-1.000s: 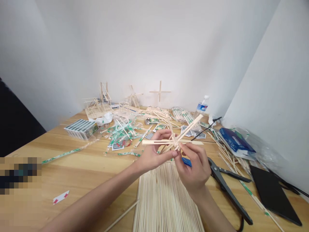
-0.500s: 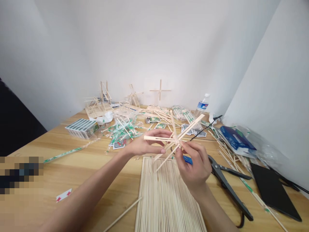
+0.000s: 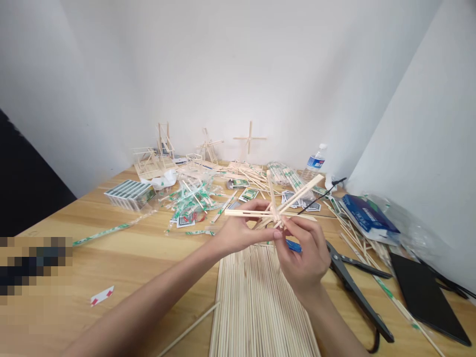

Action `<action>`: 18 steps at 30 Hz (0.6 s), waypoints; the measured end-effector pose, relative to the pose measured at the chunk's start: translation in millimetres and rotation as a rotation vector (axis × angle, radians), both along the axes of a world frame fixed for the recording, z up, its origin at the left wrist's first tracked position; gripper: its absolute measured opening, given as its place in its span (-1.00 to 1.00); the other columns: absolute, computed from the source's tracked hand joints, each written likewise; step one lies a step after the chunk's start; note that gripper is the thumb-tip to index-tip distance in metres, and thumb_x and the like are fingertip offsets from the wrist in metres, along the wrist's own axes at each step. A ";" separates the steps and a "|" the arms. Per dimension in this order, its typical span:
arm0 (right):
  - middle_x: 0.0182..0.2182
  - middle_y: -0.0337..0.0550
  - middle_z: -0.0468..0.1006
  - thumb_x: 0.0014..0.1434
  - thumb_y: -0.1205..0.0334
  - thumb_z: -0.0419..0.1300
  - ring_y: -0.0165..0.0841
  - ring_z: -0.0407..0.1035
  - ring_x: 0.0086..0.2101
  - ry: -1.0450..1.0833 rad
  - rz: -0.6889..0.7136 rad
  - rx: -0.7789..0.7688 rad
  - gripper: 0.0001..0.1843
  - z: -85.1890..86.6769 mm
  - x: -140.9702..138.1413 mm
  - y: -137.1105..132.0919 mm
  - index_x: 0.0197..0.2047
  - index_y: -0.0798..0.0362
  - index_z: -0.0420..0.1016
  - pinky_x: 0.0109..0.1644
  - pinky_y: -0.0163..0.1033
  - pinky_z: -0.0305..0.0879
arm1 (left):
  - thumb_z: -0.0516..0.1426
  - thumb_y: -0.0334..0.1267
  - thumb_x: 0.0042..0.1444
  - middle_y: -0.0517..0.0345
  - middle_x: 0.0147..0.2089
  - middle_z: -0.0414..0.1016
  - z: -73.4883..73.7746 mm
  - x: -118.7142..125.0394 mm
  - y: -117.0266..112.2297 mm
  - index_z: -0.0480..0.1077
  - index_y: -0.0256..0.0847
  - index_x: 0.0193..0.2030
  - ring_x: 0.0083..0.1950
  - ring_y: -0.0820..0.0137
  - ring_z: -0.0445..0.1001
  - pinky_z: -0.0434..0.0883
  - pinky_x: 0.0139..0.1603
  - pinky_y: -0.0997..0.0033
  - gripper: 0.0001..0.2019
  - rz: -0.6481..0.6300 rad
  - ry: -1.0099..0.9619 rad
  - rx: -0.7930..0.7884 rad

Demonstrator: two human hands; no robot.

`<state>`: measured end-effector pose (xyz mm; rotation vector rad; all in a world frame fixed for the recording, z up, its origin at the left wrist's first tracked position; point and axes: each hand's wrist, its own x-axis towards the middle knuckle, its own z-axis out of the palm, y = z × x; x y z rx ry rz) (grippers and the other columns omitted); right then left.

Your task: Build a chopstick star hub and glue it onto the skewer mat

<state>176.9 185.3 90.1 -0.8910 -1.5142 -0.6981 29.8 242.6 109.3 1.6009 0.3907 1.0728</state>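
Observation:
A star-shaped frame of pale wooden chopsticks [image 3: 303,192] is held up before me, its sticks crossing at a central hub. My left hand [image 3: 241,234] is closed around the frame from the left, with the thumb tip at the hub and the other fingers partly hidden behind the sticks. At the hub's right side, my right hand [image 3: 305,248] pinches with thumb and fingertips. What lies exactly between those fingertips is too small to make out. Directly beneath both hands is a flat panel of chopsticks laid side by side [image 3: 256,307].
Black-handled shears [image 3: 359,292] and a black tablet-like slab [image 3: 429,297] lie right. Behind are torn green-printed wrappers [image 3: 195,196], loose chopsticks [image 3: 249,171], a water bottle [image 3: 315,163] and several stick models [image 3: 208,146]. A clear box of cards [image 3: 130,194] stands left.
My left hand has moved right and closed in, its thumb now reaching the hub. The right hand keeps its pinch there. The view has shifted slightly.

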 end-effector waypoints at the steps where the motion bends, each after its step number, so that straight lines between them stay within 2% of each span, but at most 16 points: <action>1: -0.24 -0.13 0.50 0.14 0.50 0.33 -0.35 0.48 -0.28 0.000 0.004 0.001 -0.65 -0.2 0.4 0.0 -0.01 0.05 0.51 -0.28 -0.28 0.49 | 0.44 -0.17 -0.07 0.11 -0.12 0.51 0.1 1.1 -1.9 0.43 -0.19 -0.05 -0.07 0.32 0.49 0.39 0.02 0.28 -0.54 0.017 0.000 0.008; 7: -0.23 -0.13 0.51 0.14 0.51 0.31 -0.35 0.49 -0.26 0.005 0.014 0.007 -0.64 -1.8 2.1 -0.2 -0.01 0.03 0.52 -0.24 -0.26 0.49 | 0.40 -0.17 0.00 0.06 -0.03 0.49 -3.6 6.2 -10.0 0.40 -0.19 0.01 -0.01 0.29 0.50 0.39 0.10 0.23 -0.54 0.071 0.006 -0.053; 18: -0.24 -0.12 0.51 0.12 0.57 0.29 -0.34 0.50 -0.27 0.039 0.017 -0.019 -0.57 -0.1 -2.4 -1.8 0.03 0.02 0.52 -0.26 -0.24 0.49 | 0.41 -0.17 -0.03 0.02 -0.01 0.52 -0.6 8.7 -16.6 0.41 -0.19 0.03 0.02 0.23 0.50 0.41 0.12 0.20 -0.50 0.134 0.010 -0.116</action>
